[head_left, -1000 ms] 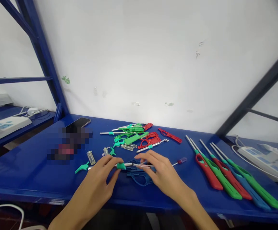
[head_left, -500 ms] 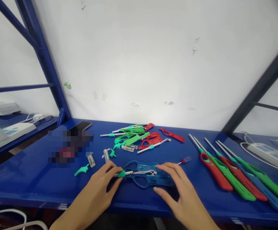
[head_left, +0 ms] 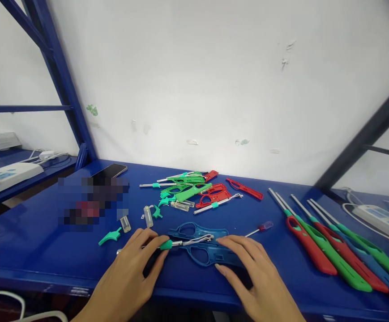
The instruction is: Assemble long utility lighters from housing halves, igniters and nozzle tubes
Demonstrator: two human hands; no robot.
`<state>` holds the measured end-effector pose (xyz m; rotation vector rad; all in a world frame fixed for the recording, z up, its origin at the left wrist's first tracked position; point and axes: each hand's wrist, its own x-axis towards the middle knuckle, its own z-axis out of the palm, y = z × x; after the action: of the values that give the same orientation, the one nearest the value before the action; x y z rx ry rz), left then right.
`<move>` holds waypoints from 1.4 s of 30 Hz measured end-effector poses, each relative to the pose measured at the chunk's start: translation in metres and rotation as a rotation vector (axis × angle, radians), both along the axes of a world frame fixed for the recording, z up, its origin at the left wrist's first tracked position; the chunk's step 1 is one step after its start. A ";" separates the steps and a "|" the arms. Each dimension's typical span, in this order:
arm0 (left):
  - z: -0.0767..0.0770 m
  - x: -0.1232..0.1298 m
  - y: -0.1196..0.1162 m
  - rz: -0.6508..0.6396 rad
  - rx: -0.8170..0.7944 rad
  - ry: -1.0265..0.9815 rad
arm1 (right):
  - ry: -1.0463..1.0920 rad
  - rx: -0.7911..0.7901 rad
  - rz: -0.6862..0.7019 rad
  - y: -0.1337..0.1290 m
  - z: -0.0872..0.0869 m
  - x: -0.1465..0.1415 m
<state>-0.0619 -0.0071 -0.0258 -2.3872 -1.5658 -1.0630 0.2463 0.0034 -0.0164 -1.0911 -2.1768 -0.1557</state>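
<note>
My left hand (head_left: pixel 135 257) is closed around a lighter's metal nozzle tube (head_left: pixel 178 243) with a teal collar (head_left: pixel 166 245) and a white wire (head_left: pixel 197 240). The tube's collar end lies over two blue lighter handle halves. Fingers of my right hand (head_left: pixel 251 268) bend around the nearer half (head_left: pixel 203 256), thumb at its front edge and fingertips at its far edge. The farther half (head_left: pixel 187 230) rests just behind, inner side up. Part of the nearer half is hidden under my right hand.
Behind lie green casing parts (head_left: pixel 192 192), red casing halves (head_left: pixel 214 197) and clear fuel tanks (head_left: pixel 148 216). A teal trigger (head_left: pixel 110 236) lies at left, a screwdriver (head_left: pixel 264 226) at right. Several whole lighters (head_left: pixel 311 246) line the right side. A phone (head_left: pixel 113 171) is at back left.
The nozzle tube in my left hand has shifted slightly left, and its wire sits a little higher over the blue halves. My right hand stays at the nearer half. The view has tilted slightly.
</note>
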 end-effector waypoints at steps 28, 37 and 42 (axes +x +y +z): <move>0.021 0.018 0.004 -0.143 0.155 -0.093 | 0.119 0.191 0.126 0.002 0.035 -0.021; 0.019 0.030 0.004 -0.196 0.129 -0.178 | 0.281 0.085 0.253 0.018 0.026 -0.048; 0.014 0.028 0.001 -0.167 0.118 -0.177 | 0.312 0.091 0.233 0.019 0.015 -0.047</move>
<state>-0.0344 -0.0062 -0.0114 -2.4366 -1.3260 -1.3925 0.1993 0.0226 -0.0010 -0.7487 -1.9742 0.0201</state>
